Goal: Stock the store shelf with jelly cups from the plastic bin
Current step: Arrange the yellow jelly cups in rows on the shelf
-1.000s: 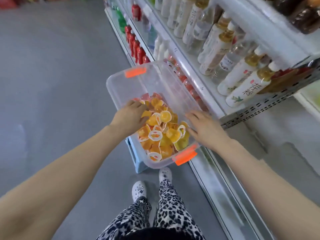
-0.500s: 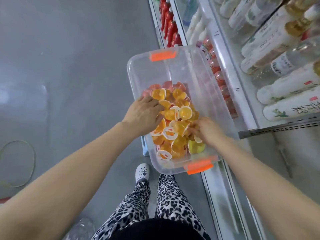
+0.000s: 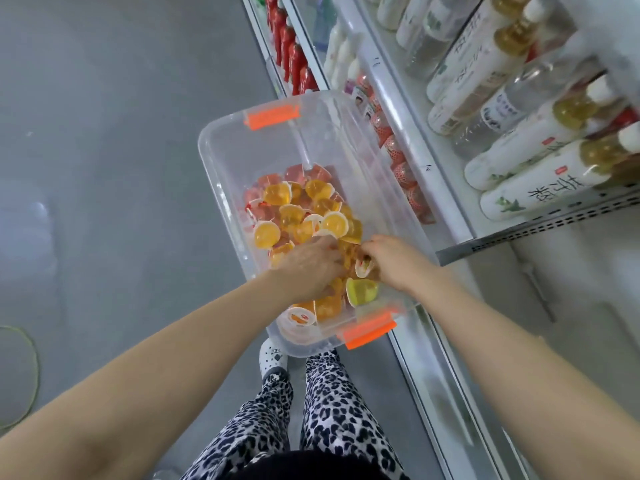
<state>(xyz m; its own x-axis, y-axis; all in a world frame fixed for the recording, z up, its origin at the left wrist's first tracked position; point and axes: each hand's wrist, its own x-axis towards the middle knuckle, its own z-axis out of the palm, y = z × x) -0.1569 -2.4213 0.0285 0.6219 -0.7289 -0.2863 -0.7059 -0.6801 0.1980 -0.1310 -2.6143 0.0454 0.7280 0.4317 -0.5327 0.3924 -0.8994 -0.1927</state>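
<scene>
Drawn together since half a second ago, now almost touching over the near half of the plastic bin. Reaching in with left hand palm down, forearm straight, fingers buried among the jelly cups; cannot tell whether that grip holds anything. Reaching in with right hand, wrist angled inward, grip curled and clamped on one white-lidded jelly cup. Heaped orange and red inside the bin, beside the store shelf.

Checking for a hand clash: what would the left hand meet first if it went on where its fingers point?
Probably the orange jelly cups between the hands; the left hand points into that pile. The right hand sits just beyond, though depth is unclear.
</scene>
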